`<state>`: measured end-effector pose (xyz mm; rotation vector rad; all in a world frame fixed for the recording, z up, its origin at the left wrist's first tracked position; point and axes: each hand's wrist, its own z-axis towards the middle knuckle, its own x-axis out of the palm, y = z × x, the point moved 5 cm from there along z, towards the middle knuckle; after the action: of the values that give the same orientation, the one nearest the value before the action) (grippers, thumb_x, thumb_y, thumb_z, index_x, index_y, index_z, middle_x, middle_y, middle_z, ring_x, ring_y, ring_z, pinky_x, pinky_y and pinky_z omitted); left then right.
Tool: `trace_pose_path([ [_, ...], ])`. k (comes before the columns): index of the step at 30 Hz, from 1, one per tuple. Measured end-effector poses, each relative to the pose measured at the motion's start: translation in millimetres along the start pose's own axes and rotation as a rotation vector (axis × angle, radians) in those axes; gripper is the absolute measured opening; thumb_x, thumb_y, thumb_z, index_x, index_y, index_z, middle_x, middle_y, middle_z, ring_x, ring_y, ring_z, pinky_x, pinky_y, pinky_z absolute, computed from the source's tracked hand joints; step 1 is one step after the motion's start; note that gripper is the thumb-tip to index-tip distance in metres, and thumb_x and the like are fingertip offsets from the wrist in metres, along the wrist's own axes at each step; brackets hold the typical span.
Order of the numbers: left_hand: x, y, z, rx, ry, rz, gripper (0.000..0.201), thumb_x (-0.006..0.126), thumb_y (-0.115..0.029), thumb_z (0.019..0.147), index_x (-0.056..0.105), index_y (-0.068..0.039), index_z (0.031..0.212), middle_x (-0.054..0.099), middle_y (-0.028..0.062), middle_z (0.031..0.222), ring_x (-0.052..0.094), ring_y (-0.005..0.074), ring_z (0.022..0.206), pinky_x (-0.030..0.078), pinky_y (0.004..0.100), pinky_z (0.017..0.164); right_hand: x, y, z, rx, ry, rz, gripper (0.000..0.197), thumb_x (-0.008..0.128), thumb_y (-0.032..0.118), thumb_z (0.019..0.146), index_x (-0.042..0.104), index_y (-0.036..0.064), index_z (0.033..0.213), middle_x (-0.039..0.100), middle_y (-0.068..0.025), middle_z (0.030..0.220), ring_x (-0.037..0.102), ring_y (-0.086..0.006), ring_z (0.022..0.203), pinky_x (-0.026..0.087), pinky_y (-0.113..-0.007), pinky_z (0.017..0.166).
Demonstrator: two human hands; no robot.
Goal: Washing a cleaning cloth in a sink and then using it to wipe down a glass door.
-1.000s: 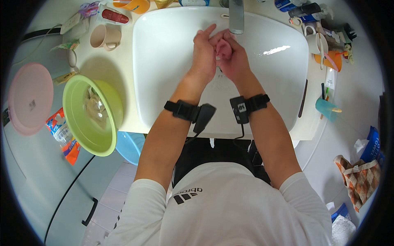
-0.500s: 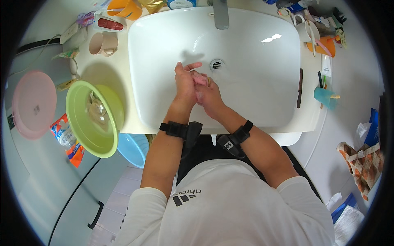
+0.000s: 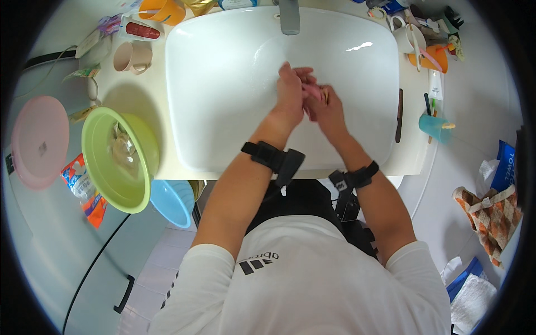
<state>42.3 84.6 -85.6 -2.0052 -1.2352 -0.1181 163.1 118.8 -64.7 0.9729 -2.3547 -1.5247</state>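
Observation:
Over the white washbasin (image 3: 223, 123), my two hands are pressed together below the tap (image 3: 289, 19). My left hand (image 3: 290, 92) has its thumb up and its index finger stretched out to the right. My right hand (image 3: 330, 111) is closed around the other fingers of my left hand from the right side. The skin between the hands looks pink and wet; whether a small object is in there too I cannot make out. The drain is hidden behind my hands. Black straps with small dark boxes sit on both wrists.
Left of the basin are a beige mug (image 3: 133, 58), a green tub (image 3: 151, 151) holding a clear bag, a blue basin (image 3: 173, 204) and a pink lid (image 3: 40, 142). Cups (image 3: 410, 40), a tube (image 3: 435, 85) and a teal cup (image 3: 432, 127) stand at right.
Both hands have shifted right and slightly away from me, still joined, and now cover the drain. The view has moved slightly too.

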Motion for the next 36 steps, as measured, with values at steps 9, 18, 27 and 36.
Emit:
trace_pose_path([
  [9, -16.4, -90.4, 0.5, 0.07, 0.028, -0.064, 0.078, 0.01, -0.059, 0.101, 0.053, -0.004, 0.134, 0.055, 0.0141, 0.134, 0.049, 0.031, 0.13, 0.036, 0.0528, 0.114, 12.4, 59.0, 82.6, -0.087, 0.06, 0.515, 0.034, 0.06, 0.01, 0.098, 0.054, -0.0049, 0.128, 0.06, -0.0124, 0.126, 0.062, -0.021, 0.115, 0.055, -0.037, 0.098],
  [18, -19.5, -101.9, 22.3, 0.207, 0.081, -0.247, 0.082, 0.008, -0.058, 0.101, 0.05, 0.0, 0.14, 0.058, 0.0139, 0.134, 0.049, 0.024, 0.13, 0.03, 0.0408, 0.117, 39.7, 54.7, 122.4, 0.177, 0.084, 0.858, 0.027, 0.05, 0.022, 0.102, 0.067, 0.0013, 0.101, 0.062, -0.0041, 0.08, 0.057, -0.0185, 0.072, 0.048, -0.034, 0.07],
  [27, -30.7, -107.4, 21.9, 0.174, -0.03, -0.302, 0.081, 0.009, -0.058, 0.102, 0.048, 0.001, 0.14, 0.058, 0.0196, 0.134, 0.058, 0.0285, 0.12, 0.033, 0.039, 0.117, 57.4, 73.9, 117.7, 0.154, 0.253, 0.924, 0.026, 0.049, 0.02, 0.099, 0.066, 0.0005, 0.104, 0.068, -0.0079, 0.086, 0.062, -0.0195, 0.075, 0.047, -0.034, 0.067],
  [36, -54.3, -119.4, 0.4, 0.284, -0.051, -0.088, 0.074, 0.01, -0.051, 0.104, 0.054, 0.003, 0.128, 0.061, 0.019, 0.125, 0.06, 0.0326, 0.119, 0.041, 0.0428, 0.112, 69.2, 71.6, 103.1, 0.148, 0.375, 0.848, 0.021, 0.06, 0.016, 0.095, 0.064, 0.003, 0.111, 0.068, -0.0078, 0.093, 0.065, -0.0167, 0.08, 0.052, -0.032, 0.069],
])
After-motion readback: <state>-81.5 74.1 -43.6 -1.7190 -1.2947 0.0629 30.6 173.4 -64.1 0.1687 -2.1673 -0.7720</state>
